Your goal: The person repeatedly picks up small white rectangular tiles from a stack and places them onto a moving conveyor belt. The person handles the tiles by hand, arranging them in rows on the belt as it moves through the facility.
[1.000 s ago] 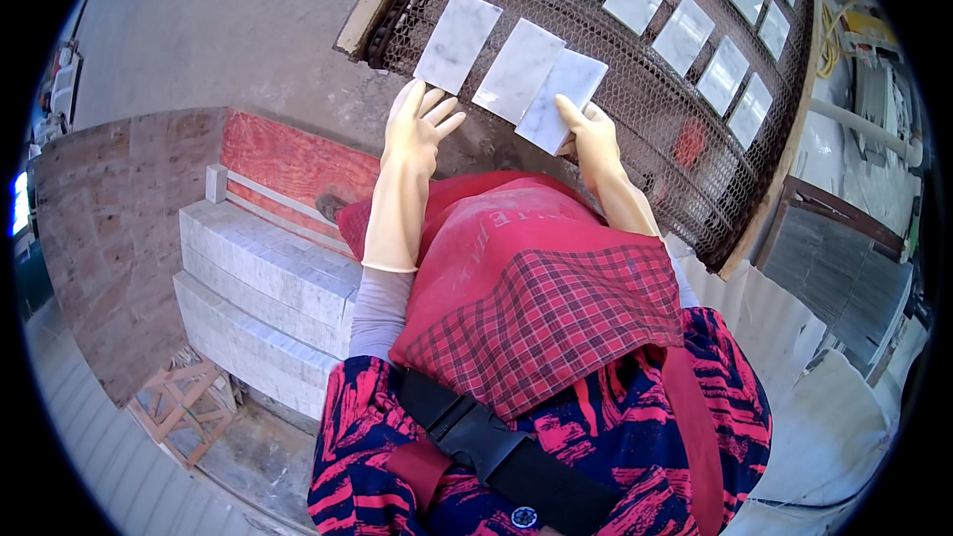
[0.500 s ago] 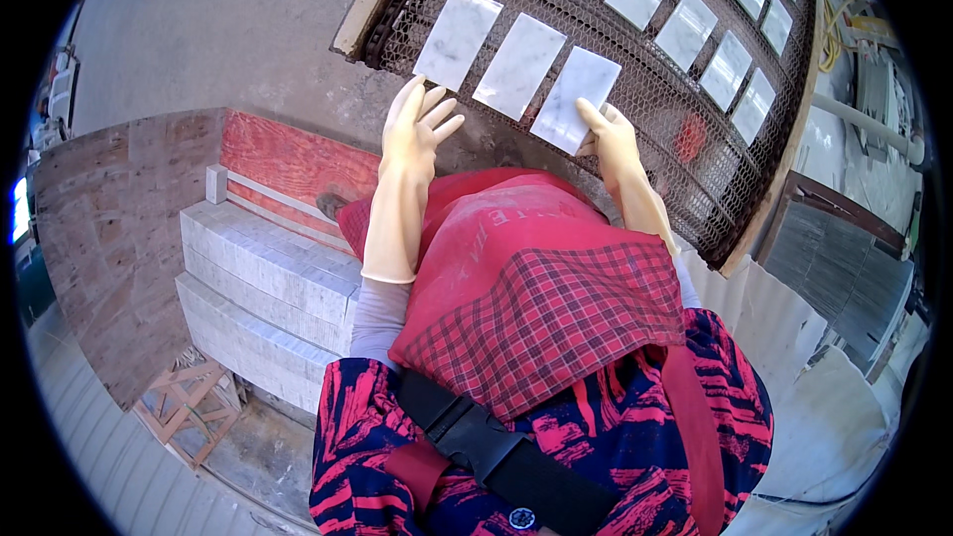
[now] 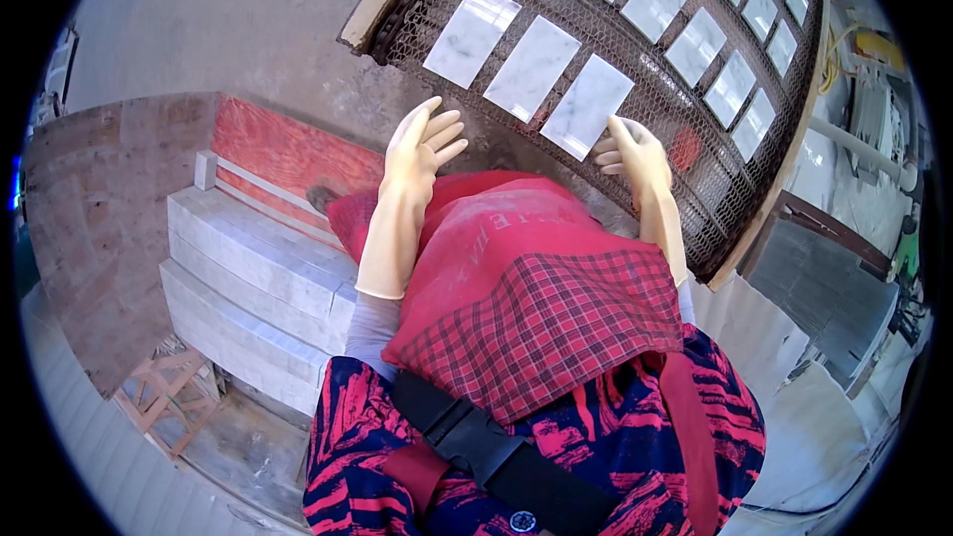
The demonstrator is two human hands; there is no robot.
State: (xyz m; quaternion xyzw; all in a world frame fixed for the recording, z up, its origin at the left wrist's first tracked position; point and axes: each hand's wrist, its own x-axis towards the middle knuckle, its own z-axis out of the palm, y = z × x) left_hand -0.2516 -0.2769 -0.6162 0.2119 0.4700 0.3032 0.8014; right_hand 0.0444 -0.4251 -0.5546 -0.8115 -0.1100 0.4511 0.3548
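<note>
White marble tile, rectangular, lies flat on the wire-mesh belt, nearest of a slanted row of three. Right hand in a cream rubber glove sits at its 4 o'clock corner; fingers half curled, tips touching the tile's lower edge, nothing gripped — likely squaring it in line with its neighbours. Middle tile and far tile lie toward 10 o'clock, narrow gaps between, none overlapping.

Left hand, gloved alike, hovers at the tile's 8 o'clock, fingers spread and straight, empty, off the mesh.

Further rows of tiles run toward 1 o'clock on the same belt. A red cloth apron bulges between the forearms and hides the belt's near edge. Stacked stone slabs at 8 o'clock, a red board behind them.
</note>
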